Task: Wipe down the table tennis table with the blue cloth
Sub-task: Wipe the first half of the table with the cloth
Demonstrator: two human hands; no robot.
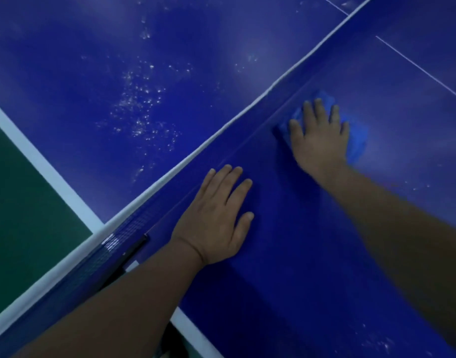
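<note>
Blue cloth (357, 140), soft and bunched into a rough pad, lies on the near half of the table (325, 254), right up by the foot of the net (237, 135) and well in from the side edge. The right hand (322, 140) lies on top of it, fingers straight and a little spread. It presses down on the cloth without gripping it, which looks like the way to keep the most fabric against the surface while wiping along the net.

The left hand (216, 223) lies palm down on bare table, nearer the side edge and just beside the net. Its fingers are straight and it holds nothing. It is probably there to brace the body for the reach.

The tabletop is hard, smooth and slightly glossy. Around the hands it looks even and clean. Past the net's white top tape, the far half carries a scatter of pale specks (141, 104) and hazy smears, so that side seems not yet wiped. A few more specks show toward the near edge. Beyond the white side line (53, 174) is green floor (20, 202).
</note>
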